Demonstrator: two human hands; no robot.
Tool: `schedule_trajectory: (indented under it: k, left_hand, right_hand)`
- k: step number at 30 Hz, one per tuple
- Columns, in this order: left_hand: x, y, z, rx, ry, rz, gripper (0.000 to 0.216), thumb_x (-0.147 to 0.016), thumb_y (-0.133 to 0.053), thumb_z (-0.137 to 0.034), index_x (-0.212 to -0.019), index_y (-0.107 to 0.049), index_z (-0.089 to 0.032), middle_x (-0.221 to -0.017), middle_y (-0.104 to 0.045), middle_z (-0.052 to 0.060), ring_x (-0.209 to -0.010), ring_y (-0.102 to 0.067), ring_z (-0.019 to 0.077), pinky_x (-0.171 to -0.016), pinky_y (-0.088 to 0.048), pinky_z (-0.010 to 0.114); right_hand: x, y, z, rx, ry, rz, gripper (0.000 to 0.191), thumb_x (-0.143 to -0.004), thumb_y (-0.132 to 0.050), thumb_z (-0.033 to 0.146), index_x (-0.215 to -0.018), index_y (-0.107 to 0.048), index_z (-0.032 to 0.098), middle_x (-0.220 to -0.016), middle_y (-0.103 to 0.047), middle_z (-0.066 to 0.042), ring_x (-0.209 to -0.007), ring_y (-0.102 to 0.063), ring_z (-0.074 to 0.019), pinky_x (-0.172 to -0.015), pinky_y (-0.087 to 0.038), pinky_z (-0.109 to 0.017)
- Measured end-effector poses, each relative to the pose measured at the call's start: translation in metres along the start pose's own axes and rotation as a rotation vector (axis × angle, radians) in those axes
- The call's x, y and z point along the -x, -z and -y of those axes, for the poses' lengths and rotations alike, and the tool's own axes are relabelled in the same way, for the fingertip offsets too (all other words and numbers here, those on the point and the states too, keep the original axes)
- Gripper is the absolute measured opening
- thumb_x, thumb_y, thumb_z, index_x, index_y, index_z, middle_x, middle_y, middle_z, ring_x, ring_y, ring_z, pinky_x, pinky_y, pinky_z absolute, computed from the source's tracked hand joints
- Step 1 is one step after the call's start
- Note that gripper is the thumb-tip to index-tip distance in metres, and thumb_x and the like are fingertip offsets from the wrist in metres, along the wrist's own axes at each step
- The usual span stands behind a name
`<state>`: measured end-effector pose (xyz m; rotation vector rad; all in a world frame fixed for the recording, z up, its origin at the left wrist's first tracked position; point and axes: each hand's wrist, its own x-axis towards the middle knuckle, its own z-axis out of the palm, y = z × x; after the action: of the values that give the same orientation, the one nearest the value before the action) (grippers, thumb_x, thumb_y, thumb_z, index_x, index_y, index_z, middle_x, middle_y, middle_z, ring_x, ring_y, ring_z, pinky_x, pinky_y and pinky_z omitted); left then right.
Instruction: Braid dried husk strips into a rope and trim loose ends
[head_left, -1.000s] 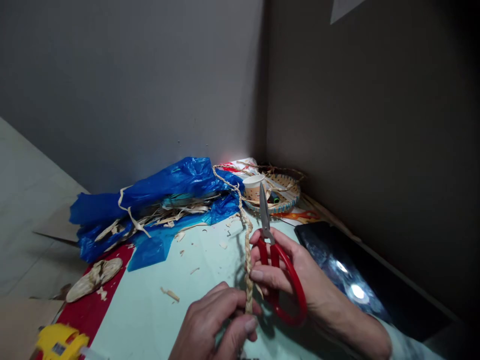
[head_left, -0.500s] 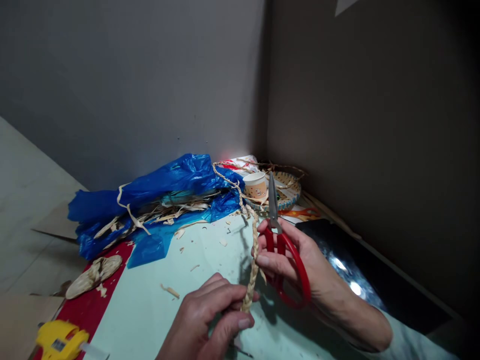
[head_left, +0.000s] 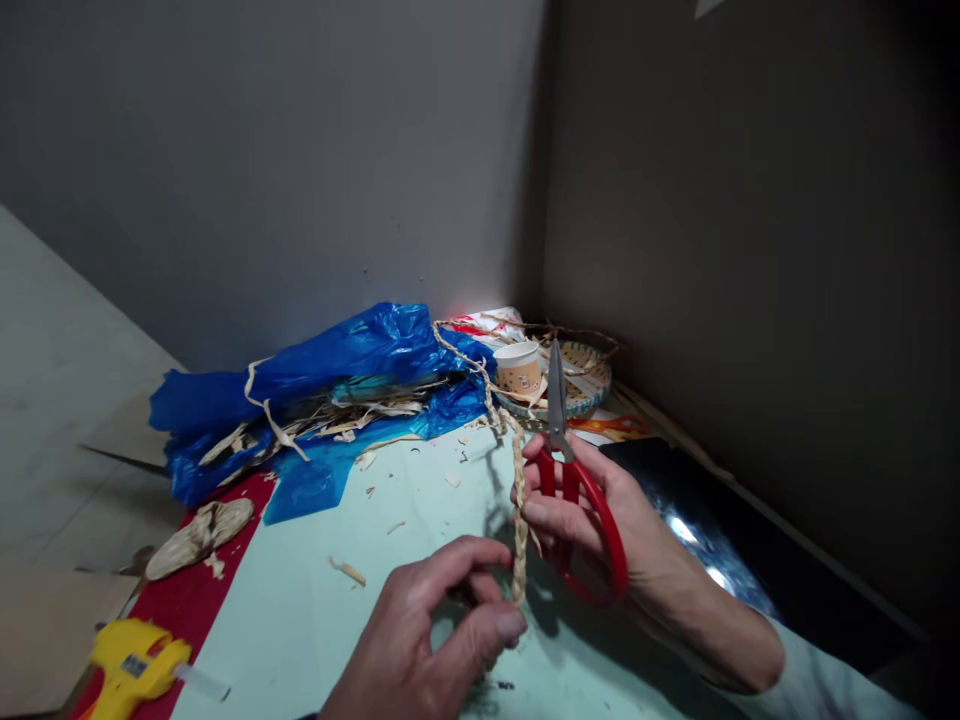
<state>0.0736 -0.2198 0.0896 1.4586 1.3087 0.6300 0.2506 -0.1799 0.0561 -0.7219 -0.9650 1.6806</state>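
Observation:
A braided straw cord (head_left: pixel 517 500) runs from the pile at the back of the table down toward me. My left hand (head_left: pixel 427 640) pinches its near end between thumb and fingers. My right hand (head_left: pixel 600 530) grips red-handled scissors (head_left: pixel 574 490), blades together and pointing up and away, and its fingers also press against the braid higher up. Both hands hover just above the pale green table top (head_left: pixel 315 610).
A blue plastic sheet (head_left: pixel 337 370) with loose straw strips lies at the back left. Behind the scissors are a paper cup (head_left: pixel 519 368) and a woven tray (head_left: pixel 589 372). A yellow glue gun (head_left: pixel 131 665) rests at the lower left, a dark glossy panel (head_left: pixel 675 510) on the right.
The view has drifted slightly. My right hand with the scissors has moved a little right and up, and my left hand has shifted its pinch along the braid.

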Motion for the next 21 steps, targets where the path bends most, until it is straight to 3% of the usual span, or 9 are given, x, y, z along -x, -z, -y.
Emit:
schedule_trajectory:
  k: [6,11,15,18,21]
  left_hand:
    - [-0.002,-0.007,0.002,0.046,-0.037,0.129,0.014,-0.084,-0.051,-0.026,-0.081,-0.062,-0.018,-0.064,-0.061,-0.002,-0.053,-0.055,0.0114,-0.053,-0.043,0.021]
    - [-0.002,-0.001,0.007,-0.208,-0.18,0.034,0.022,-0.091,-0.045,-0.029,-0.079,-0.062,-0.02,-0.07,-0.067,0.0,-0.056,-0.058,0.0119,-0.058,-0.045,0.02]
    - [-0.001,0.005,0.006,-0.232,-0.229,-0.063,0.028,-0.093,-0.045,-0.031,-0.074,-0.063,-0.022,-0.074,-0.069,0.0,-0.069,-0.062,0.0145,-0.068,-0.045,0.021]
    - [-0.001,0.004,0.005,0.075,-0.128,-0.166,0.021,-0.091,-0.05,-0.039,-0.093,-0.063,-0.023,-0.069,-0.067,0.001,-0.063,-0.062,0.0171,-0.061,-0.049,0.026]
    - [-0.002,0.0,0.008,0.426,-0.029,-0.261,0.043,-0.085,-0.06,-0.044,-0.12,-0.049,-0.022,-0.063,-0.065,-0.001,-0.055,-0.062,0.0188,-0.049,-0.051,0.028]
  right_hand:
    - [0.003,-0.006,-0.001,-0.073,-0.039,0.138,0.041,-0.074,-0.078,0.018,-0.102,-0.049,0.024,-0.081,-0.059,0.005,-0.059,-0.058,-0.0079,-0.056,-0.05,-0.022]
    - [0.003,-0.005,0.005,0.006,-0.015,0.153,0.038,-0.075,-0.079,0.018,-0.1,-0.051,0.021,-0.079,-0.062,0.005,-0.064,-0.059,-0.0065,-0.058,-0.047,-0.017]
    - [0.001,-0.004,0.01,0.19,0.007,0.087,0.038,-0.077,-0.076,0.026,-0.103,-0.05,0.021,-0.082,-0.065,0.001,-0.063,-0.058,-0.0083,-0.056,-0.046,-0.019]
    - [0.0,0.0,0.01,0.376,0.095,0.031,0.035,-0.077,-0.075,0.027,-0.101,-0.051,0.021,-0.079,-0.063,0.001,-0.063,-0.056,-0.0106,-0.058,-0.046,-0.022]
    - [0.0,0.007,0.004,0.652,0.237,0.004,0.03,-0.08,-0.071,0.026,-0.101,-0.051,0.022,-0.074,-0.058,0.003,-0.063,-0.053,-0.0124,-0.06,-0.045,-0.024]
